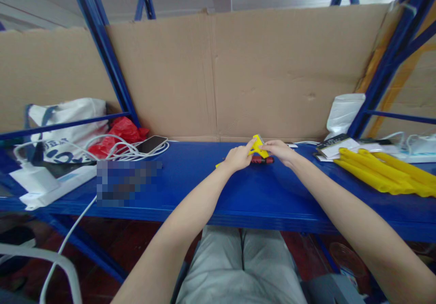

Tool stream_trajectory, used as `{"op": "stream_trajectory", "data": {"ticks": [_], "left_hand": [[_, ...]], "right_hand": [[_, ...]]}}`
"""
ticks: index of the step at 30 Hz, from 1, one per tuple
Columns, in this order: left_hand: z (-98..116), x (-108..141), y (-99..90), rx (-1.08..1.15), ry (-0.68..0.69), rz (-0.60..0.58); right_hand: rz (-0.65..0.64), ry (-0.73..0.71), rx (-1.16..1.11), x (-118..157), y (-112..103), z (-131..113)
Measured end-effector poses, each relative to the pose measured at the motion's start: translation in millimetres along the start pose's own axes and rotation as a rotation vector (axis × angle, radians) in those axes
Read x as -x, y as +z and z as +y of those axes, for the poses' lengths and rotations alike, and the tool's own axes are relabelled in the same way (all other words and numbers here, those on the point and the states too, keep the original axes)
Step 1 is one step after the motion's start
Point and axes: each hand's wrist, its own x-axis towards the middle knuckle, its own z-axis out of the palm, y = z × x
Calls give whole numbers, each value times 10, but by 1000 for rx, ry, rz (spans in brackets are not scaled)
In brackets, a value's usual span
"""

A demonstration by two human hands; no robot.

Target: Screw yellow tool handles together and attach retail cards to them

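Note:
Both hands meet over the middle of the blue table (190,181), around a small yellow piece (260,147). My left hand (239,157) is closed on its left side, with the index finger reaching onto it. From the right, the fingertips of my right hand (278,151) pinch the same piece. A dark red, rod-like object (267,160) lies just beneath, close to both hands; its left part is hidden. A bit of yellow shows at the left edge of my left hand.
Several yellow tubes (384,172), booklets (337,145) and a white pouch (345,111) are at right. At left are a power strip (64,188), a coiled cable, a phone (152,144), a red bag (124,131) and a white bag (75,136). Cardboard (272,72) stands behind.

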Motion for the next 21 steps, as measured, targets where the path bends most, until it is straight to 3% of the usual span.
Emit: {"op": "stream_trajectory", "data": {"ticks": [11, 21], "left_hand": [[-1, 1, 4, 32, 19, 63], [-4, -11, -15, 8, 5, 16]], "right_hand": [[-7, -17, -8, -7, -19, 2], [-15, -25, 40, -42, -25, 46]]}}
